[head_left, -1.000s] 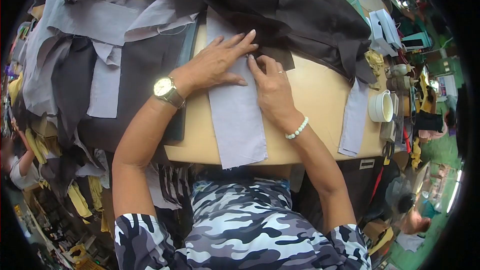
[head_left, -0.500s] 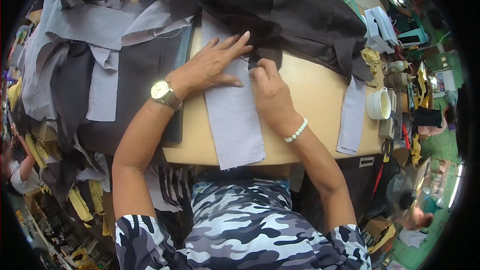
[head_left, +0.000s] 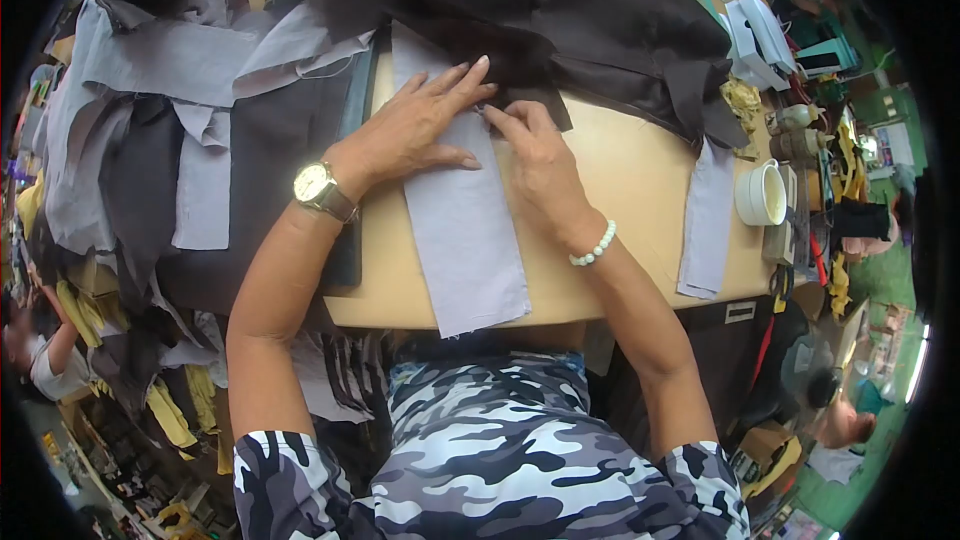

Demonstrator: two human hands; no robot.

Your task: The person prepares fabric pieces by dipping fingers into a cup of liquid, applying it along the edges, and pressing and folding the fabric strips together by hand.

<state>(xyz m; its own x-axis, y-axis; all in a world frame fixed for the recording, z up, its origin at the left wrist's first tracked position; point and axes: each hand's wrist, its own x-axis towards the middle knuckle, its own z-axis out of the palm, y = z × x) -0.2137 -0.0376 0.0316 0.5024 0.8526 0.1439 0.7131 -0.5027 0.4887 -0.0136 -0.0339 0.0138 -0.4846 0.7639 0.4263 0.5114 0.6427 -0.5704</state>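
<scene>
A long light-grey fabric strip (head_left: 468, 255) lies along the table, its frayed end at the near edge. Its far part meets a dark brown garment piece (head_left: 610, 25) bunched at the back. My left hand (head_left: 415, 130) lies flat across the strip, thumb and fingers spread, the fingertips reaching the dark cloth. Just right of it, my right hand (head_left: 545, 170) has its thumb and index finger pinched together at the strip's right edge, by the dark cloth. Whatever small detail sits between those fingertips is hard to see.
Piled dark and grey cloth (head_left: 150, 55) covers the left side. Another grey strip (head_left: 706, 225) hangs from the garment at the right, near a white cup (head_left: 760, 193). Scissors (head_left: 781, 287) are by the table's right edge (head_left: 640, 312). Other people are at the far sides.
My right hand has moved slightly up and left along the strip's edge, its index finger straighter. The dark flap beside it has shifted a little. My left hand stays nearly in place.
</scene>
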